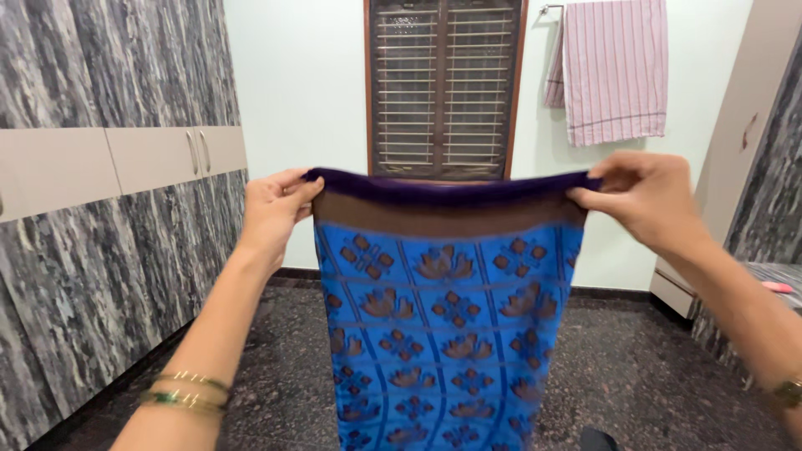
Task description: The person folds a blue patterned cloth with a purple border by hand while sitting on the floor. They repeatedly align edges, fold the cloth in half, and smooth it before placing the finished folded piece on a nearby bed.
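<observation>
I hold a blue cloth (443, 334) up in front of me, stretched flat between both hands. It has a brown flower pattern in a grid, a brown band and a dark purple top edge. My left hand (274, 209) pinches the top left corner. My right hand (647, 200) pinches the top right corner. The cloth hangs straight down past the bottom of the view. Bangles sit on my left wrist and a watch on my right wrist.
A wardrobe wall with grey marbled panels and beige drawers (125, 159) runs along the left. A barred window (443, 83) is straight ahead, with a striped pink towel (614, 71) on a rail beside it. The floor (652, 376) is dark speckled stone. A cabinet (752, 125) stands at right.
</observation>
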